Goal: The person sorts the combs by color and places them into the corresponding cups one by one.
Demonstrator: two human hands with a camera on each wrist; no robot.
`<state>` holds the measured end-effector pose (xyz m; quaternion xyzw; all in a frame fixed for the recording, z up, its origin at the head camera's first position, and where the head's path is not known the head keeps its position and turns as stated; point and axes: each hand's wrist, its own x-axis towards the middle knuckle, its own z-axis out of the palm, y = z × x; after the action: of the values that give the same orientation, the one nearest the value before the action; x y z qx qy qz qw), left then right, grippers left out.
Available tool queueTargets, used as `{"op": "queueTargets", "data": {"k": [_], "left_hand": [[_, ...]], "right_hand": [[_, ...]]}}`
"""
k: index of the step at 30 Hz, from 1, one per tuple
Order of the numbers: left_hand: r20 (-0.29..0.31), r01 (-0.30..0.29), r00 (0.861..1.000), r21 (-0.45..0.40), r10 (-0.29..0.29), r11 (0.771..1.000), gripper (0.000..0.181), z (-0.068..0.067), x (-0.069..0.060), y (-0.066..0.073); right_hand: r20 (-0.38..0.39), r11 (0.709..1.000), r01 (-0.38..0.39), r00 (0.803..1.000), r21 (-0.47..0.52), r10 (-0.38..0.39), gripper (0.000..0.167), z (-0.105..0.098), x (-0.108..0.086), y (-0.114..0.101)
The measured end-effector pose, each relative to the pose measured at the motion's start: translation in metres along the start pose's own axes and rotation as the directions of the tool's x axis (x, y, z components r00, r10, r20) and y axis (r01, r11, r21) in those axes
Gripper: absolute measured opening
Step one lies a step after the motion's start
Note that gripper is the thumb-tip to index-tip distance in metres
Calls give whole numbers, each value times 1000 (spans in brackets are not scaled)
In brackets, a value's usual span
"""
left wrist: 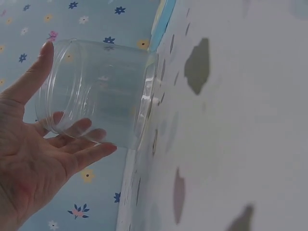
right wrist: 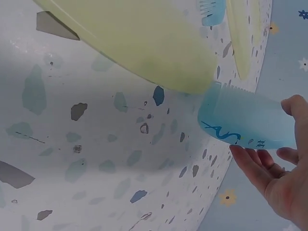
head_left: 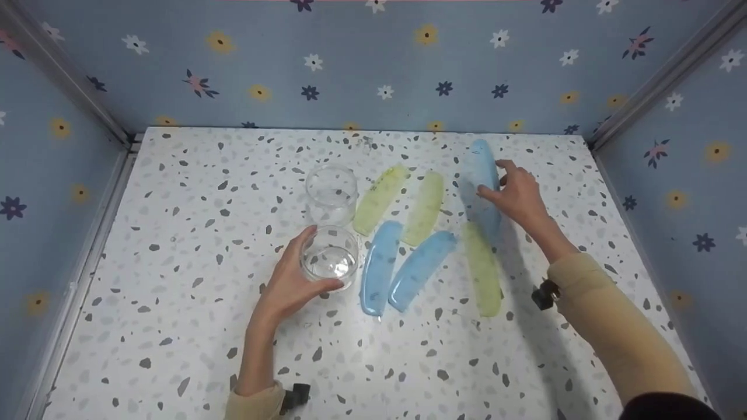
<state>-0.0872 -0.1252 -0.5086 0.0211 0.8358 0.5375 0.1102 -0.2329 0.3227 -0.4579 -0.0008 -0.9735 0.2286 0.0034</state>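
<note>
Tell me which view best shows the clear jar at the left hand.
The left wrist view: it shows the clear jar large and side-on. The head view shows it smaller, from above; the right wrist view doesn't show it.

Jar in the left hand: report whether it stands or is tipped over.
Standing: in the left wrist view, one end of the jar meets the tabletop, its walls rising from there.

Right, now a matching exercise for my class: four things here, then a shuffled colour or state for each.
1. Near jar
2. Far jar
3. Held comb in the right hand
4. Lying comb beside the far jar

A. Yellow-green
B. Gripped by the left hand
C. Blue
D. Colourless and untouched

Pairs: 1-B, 2-D, 3-C, 4-A
</note>
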Motion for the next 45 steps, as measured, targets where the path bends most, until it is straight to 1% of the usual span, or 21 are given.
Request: {"op": "queueTargets", "data": {"k": [6,11,16,19,25,29,32,35,39,45], "left_hand": [[25,16,1000,-13,-15,1000,119,1,2,0],[43,25,999,-22,-24,999,119,2,4,0],[54,18,998,-19,-17,1000,115,3,6,0],[57,10,998,-22,-9,1000,115,4,6,1],[52,0,999,-33,1,999,115,6,6,0],[52,9,999,-40,-6,999,117,6,6,-1],[53,10,999,-47,-8,999,117,6,6,-2],[54,9,999,-55,-6,998,117,6,6,-3],[54,15,999,-68,-11,998,117,6,6,-5],[46,5,999,-82,-1,997,115,5,6,-6]], "right_hand": [[-63,998,-3,998,67,7,74,-3,-1,-10],[-110,989,25,994,143,-9,72,-3,-3,-24],[-150,979,17,989,202,14,72,-3,-6,-39],[-177,973,29,984,229,12,72,-4,-9,-49],[-223,955,113,974,273,-52,68,-5,-16,-68],[-235,941,163,967,296,-94,67,-3,-21,-85],[-253,930,207,959,303,-131,67,-1,-23,-96],[-272,918,260,945,299,-179,66,2,-26,-108],[-276,903,306,934,301,-225,66,4,-29,-122],[-278,865,362,921,347,-274,66,9,-35,-142]]}}
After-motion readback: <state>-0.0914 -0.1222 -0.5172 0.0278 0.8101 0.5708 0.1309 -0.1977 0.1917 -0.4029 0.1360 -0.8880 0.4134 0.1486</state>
